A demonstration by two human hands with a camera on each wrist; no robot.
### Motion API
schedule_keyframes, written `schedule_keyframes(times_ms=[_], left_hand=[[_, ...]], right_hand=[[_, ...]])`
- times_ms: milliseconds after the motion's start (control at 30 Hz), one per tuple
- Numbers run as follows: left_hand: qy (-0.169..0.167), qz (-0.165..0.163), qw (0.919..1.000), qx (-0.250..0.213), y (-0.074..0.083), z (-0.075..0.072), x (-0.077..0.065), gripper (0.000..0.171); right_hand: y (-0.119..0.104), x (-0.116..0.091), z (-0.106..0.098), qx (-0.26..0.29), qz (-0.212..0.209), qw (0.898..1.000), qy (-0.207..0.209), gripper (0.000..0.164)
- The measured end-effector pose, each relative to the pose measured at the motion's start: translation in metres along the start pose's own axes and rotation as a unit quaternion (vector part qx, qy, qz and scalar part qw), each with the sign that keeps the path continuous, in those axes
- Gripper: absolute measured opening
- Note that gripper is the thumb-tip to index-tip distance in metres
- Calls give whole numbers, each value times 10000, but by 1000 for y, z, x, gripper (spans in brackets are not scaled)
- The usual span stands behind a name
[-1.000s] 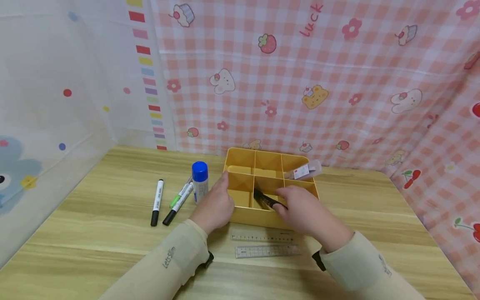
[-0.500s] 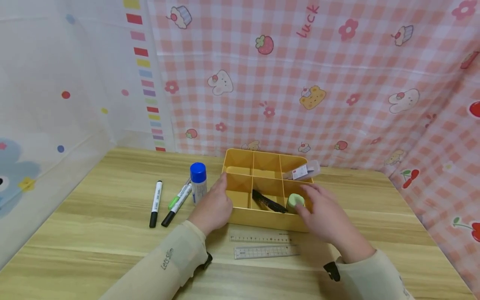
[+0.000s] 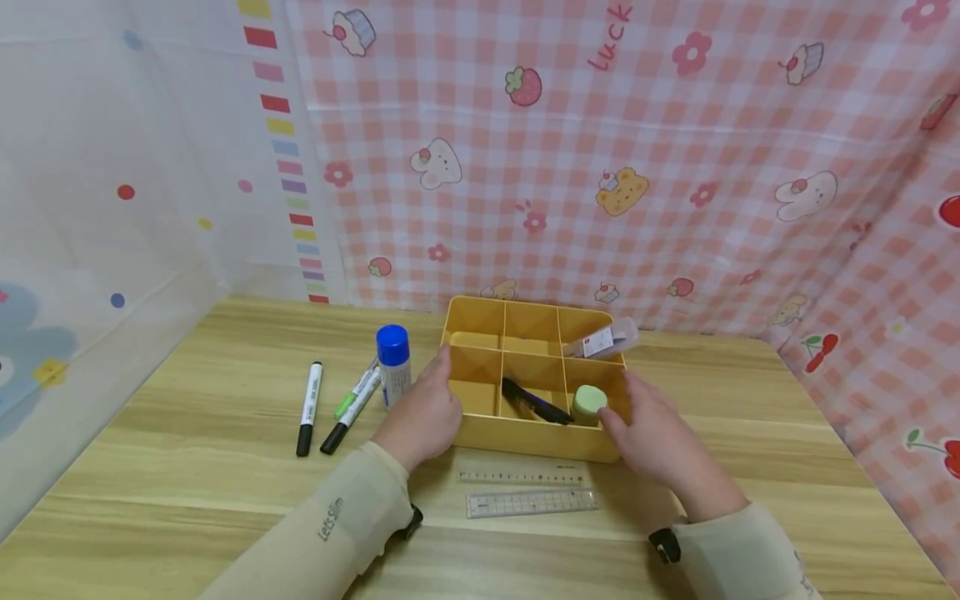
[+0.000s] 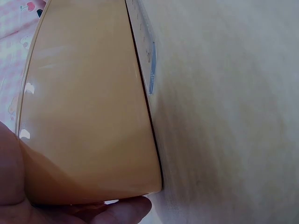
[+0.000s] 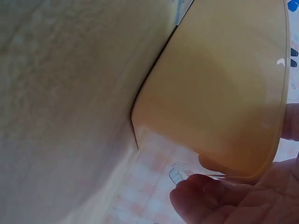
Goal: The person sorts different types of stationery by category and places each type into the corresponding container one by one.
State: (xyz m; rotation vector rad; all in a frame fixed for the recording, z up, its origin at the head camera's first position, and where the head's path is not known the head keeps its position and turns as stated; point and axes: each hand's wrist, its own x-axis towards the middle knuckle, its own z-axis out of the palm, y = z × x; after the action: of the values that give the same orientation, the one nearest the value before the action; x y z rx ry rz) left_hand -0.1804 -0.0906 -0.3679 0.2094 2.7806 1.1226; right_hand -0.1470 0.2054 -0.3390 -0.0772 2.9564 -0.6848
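A yellow six-compartment storage box (image 3: 536, 440) stands near the back of the table. My left hand (image 3: 422, 414) holds its left end, fingers along the outer wall, as the left wrist view also shows. At the right front corner my right hand (image 3: 660, 433) grips the wall, its thumb over the rim and its fingers outside. Black pens (image 3: 536, 402) lie slanted in the front middle compartment. A pale green round-topped block (image 3: 589, 403) sits in the front right one, close to my right thumb. From the back right compartment a clear plastic case (image 3: 606, 339) with a white label sticks out.
Left of the box stands a glue stick (image 3: 393, 364) with a blue cap. Beside it lie a black-capped white marker (image 3: 351, 412), a green-marked pen (image 3: 347, 405) and another white marker (image 3: 309, 408). Two clear rulers (image 3: 532, 502) lie in front. A patterned cloth (image 3: 570, 150) hangs behind.
My right hand has let go of a black pen in the front middle compartment and moved right, past the green block, to the box's right corner. My left hand has stayed.
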Motion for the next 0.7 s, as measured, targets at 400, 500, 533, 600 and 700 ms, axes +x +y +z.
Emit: schedule_keyframes(times_ms=[400,500,533,600,700], left_hand=[[-32,39,10000,42,1,0,1,67],[-51,31,10000,46,0,0,2,67],[-59,19,10000,50,0,1,2,67],[-85,-11,10000,46,0,0,2,67],[-116,-56,9999,17,0,-1,1,67]], right_hand=[[10,6,4,645,249,9963,-512,81],[12,6,4,607,236,9962,-586,80],[12,6,3,596,231,9961,-603,80],[13,6,3,588,231,9959,-642,79],[13,6,4,558,184,9961,-664,78]])
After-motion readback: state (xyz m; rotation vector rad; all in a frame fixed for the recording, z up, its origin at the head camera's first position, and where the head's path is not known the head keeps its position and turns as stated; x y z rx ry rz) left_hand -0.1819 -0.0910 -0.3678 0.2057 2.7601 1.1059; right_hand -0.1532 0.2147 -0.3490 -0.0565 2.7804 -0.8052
